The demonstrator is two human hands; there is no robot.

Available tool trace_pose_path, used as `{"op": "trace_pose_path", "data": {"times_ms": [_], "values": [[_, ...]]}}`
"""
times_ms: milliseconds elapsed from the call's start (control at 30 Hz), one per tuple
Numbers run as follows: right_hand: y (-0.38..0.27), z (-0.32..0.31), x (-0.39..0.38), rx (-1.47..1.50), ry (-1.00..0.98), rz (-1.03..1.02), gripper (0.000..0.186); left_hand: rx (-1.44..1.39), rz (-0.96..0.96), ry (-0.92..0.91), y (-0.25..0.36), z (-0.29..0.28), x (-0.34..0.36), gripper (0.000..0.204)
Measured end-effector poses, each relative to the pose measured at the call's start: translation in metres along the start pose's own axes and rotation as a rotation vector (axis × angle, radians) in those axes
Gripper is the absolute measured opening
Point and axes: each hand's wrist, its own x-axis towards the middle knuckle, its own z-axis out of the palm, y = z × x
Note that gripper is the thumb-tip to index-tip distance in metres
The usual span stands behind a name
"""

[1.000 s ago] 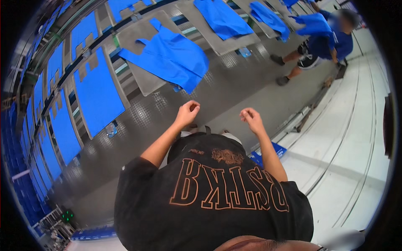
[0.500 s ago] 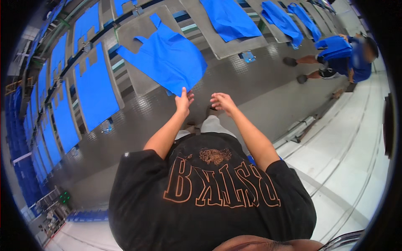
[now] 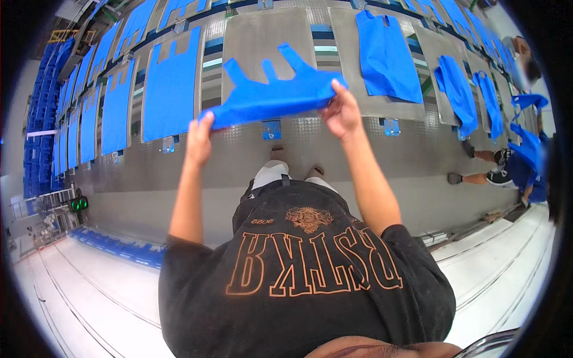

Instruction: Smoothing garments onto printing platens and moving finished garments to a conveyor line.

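Observation:
A blue fabric vest-style bag (image 3: 262,98) hangs stretched between my two hands, its strap-like handles pointing away from me. My left hand (image 3: 200,138) pinches its near left corner. At its right corner my right hand (image 3: 342,113) grips the edge between thumb and fingers. Behind the bag lies a grey metal plate (image 3: 268,37), and the far handles overlap it. Just below the bag's near edge a small blue patch (image 3: 271,129) shows on the metal frame.
To the left, flat blue bags (image 3: 172,89) lie on a row of plates. On the right, a crumpled blue bag (image 3: 389,59) covers another plate. A co-worker (image 3: 518,173) stands farther right beside blue fabric. Behind me is white slatted flooring (image 3: 107,286).
My right hand has come up and taken the bag's right corner. The bag now stretches crosswise between both hands. My view has turned, and the co-worker appears farther to the right.

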Motion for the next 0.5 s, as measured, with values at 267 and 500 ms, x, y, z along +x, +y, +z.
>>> {"op": "trace_pose_path", "data": {"times_ms": [267, 500], "values": [[-0.126, 0.163, 0.165, -0.271, -0.255, -0.178, 0.024, -0.409, 0.007, 0.029, 0.122, -0.052, 0.213, 0.034], [-0.19, 0.222, 0.244, -0.473, -0.457, 0.072, 0.022, -0.426, -0.019, 0.088, 0.187, -0.065, 0.35, 0.029]]}}
